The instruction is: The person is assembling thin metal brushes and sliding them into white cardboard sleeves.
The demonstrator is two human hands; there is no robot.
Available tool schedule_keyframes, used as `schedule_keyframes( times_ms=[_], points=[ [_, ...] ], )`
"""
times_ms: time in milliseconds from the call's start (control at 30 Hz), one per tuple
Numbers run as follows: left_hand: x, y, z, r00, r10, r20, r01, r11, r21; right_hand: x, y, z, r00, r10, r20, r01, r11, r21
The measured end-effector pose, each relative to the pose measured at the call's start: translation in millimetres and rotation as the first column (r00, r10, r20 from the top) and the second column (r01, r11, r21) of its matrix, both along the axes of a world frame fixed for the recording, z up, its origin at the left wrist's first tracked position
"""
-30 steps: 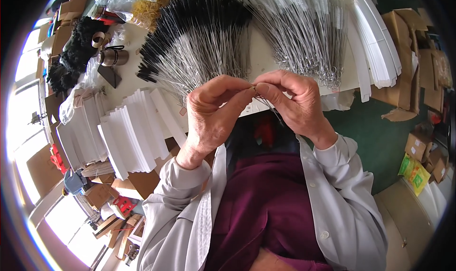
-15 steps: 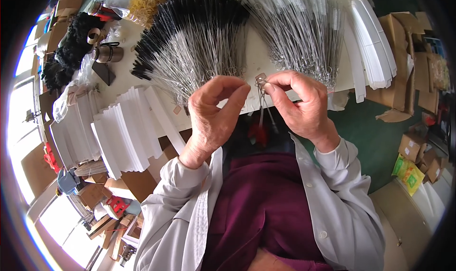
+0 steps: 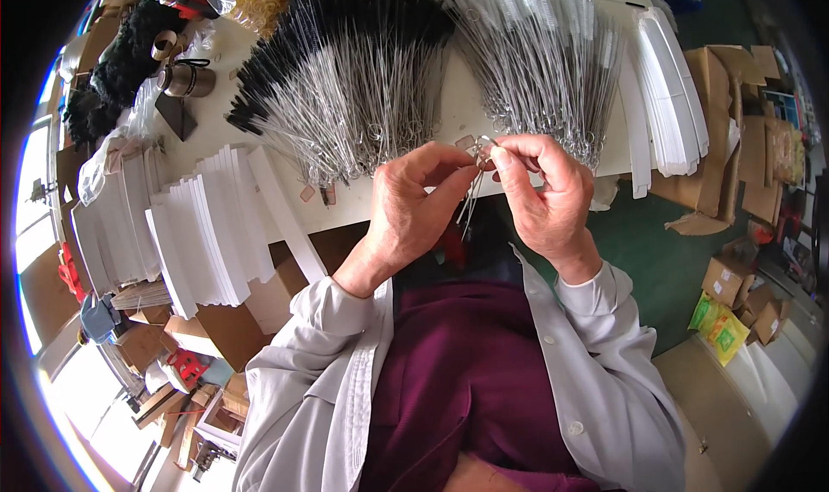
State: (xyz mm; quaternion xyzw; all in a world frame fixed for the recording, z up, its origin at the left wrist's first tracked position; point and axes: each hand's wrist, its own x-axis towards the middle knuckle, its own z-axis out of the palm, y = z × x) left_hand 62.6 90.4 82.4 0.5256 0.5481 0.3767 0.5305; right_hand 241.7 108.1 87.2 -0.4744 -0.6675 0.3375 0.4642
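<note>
Between my hands, a few thin wire-handled brushes (image 3: 470, 205) hang down over the table's front edge, their looped ends gathered at my fingertips. My left hand (image 3: 417, 200) pinches the wires just below the loops with thumb and forefinger. On the other side, my right hand (image 3: 553, 190) has thumb and forefinger closed at the wire loops. The lower brush ends are dark and hard to make out. Beyond my hands lie a large fanned pile of black-bristled wire brushes (image 3: 354, 104) and, to its right, a pile of white-bristled ones (image 3: 544, 78).
Folded white card strips stand stacked at the left (image 3: 207, 224) and right (image 3: 669, 95) of the table (image 3: 250, 125). A metal cup (image 3: 186, 79), black fluffy material (image 3: 129, 65) and a bag of yellow bands (image 3: 263, 4) lie far left. Cardboard boxes (image 3: 712, 138) stand at right.
My left hand has moved right and now pinches the wires, where before its fingertips were apart from them. The wire loops sit closer between both hands. My view has shifted slightly.
</note>
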Motion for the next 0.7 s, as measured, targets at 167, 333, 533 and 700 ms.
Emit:
schedule_keyframes(
  times_ms=[167, 333, 533, 700],
  points=[
    [4, 0, -3, 1.0, -0.004, 0.026, 0.004, 1.0, 0.003, 3, -4, -7, 0.999, -0.015, -0.042, 0.012, 0.998, -0.06],
    [5, 3, 1, 0.994, -0.027, 0.107, 0.039, 0.993, -0.11, 4, -4, -14, 0.985, -0.001, -0.171, -0.024, 0.99, -0.142],
    [2, 3, -5, 0.992, -0.039, -0.119, 0.054, 0.991, 0.124, 6, -1, -18, 0.998, 0.01, -0.055, -0.011, 1.0, -0.028],
    [0, 3, -1, 0.983, 0.0, -0.184, 0.043, 0.973, 0.229, 7, 6, -13, 1.0, 0.008, 0.009, -0.008, 0.999, 0.05]
  ],
)
